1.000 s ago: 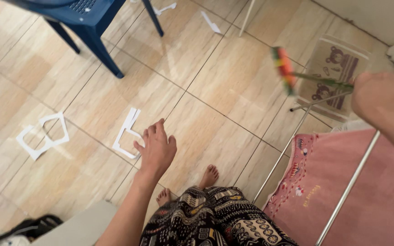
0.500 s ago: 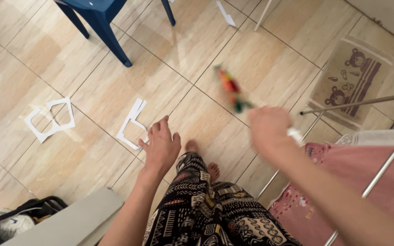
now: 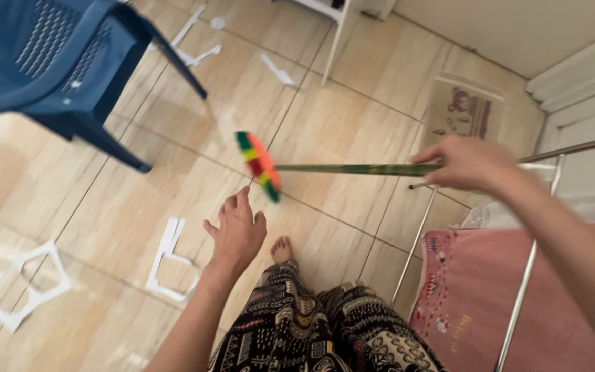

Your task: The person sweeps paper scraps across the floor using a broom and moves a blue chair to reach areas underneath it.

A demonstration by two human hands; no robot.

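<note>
Broom [image 3: 290,167], one, gripped by right hand [image 3: 466,164]; left hand [image 3: 237,231] bare.

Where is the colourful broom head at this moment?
In the head view, the broom head is at centre, above the tiled floor, just beyond the left hand.

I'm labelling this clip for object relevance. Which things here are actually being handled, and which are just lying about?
In hand:
right hand gripping the broom's green stick, its multicoloured head raised off the floor
left hand open, empty

Lying about:
white paper cut-outs
blue plastic chair
pink towel
bear mat
</note>
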